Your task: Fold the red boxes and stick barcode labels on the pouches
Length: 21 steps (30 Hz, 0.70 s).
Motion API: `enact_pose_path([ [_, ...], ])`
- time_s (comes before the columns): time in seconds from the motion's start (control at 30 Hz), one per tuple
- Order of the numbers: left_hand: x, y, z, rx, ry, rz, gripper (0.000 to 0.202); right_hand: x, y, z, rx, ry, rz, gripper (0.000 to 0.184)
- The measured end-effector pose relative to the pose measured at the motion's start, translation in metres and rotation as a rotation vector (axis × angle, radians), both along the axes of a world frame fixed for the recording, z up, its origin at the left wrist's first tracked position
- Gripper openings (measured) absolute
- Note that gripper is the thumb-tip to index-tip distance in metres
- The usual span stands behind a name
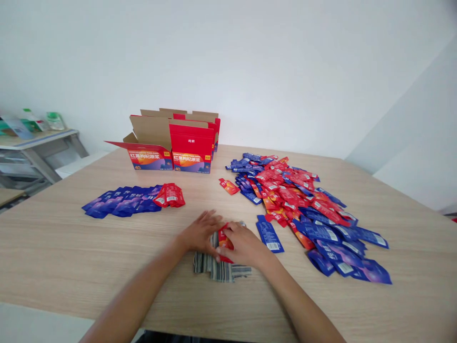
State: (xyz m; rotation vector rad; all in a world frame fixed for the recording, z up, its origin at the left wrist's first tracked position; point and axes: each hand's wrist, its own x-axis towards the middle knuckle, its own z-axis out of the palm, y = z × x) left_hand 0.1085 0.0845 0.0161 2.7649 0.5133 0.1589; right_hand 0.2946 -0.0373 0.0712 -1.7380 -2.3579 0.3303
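A red sachet lies over a grey striped cloth near the front of the table. My right hand grips this sachet, with thumb and fingers on its face. From the other side, my left hand rests on the cloth, fingers spread and thumb by the sachet's edge; part of the cloth is hidden under both hands. Just right of my right hand is a single blue sachet. Further left, a fanned row of blue sachets ends in a few overlapping red sachets.
A large mixed heap of red and blue sachets covers the table's right side. One loose red sachet lies left of it. Open red printed cartons stand at the back near the wall. A side table with bottles is at far left.
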Motion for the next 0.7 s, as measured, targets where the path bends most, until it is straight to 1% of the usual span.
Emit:
enact_pose_path([
  [0.1,-0.010,0.012,0.001,-0.120,0.069,0.032,0.112,-0.001,-0.003,0.007,-0.041,-0.029,0.015,0.049],
  [0.2,-0.022,0.026,0.000,-0.207,0.095,0.121,0.106,-0.006,-0.007,0.008,-0.096,-0.005,0.075,0.050],
  [0.3,-0.033,0.038,-0.001,-0.242,0.066,0.200,0.094,-0.016,-0.012,0.003,-0.122,0.067,0.141,0.054],
  [0.37,-0.038,0.043,-0.003,-0.243,0.024,0.219,0.086,-0.024,-0.012,-0.003,-0.104,0.083,0.114,0.057],
  [0.47,-0.043,0.049,-0.002,-0.211,-0.004,0.252,0.077,-0.031,0.000,-0.011,-0.086,0.108,0.038,0.064],
  [0.57,-0.043,0.052,0.002,-0.145,-0.050,0.286,0.063,-0.033,0.022,-0.011,-0.107,0.114,0.008,0.073],
  [0.7,-0.039,0.051,0.006,-0.061,-0.189,0.258,0.044,-0.035,0.048,-0.005,-0.168,-0.036,-0.013,0.088],
])
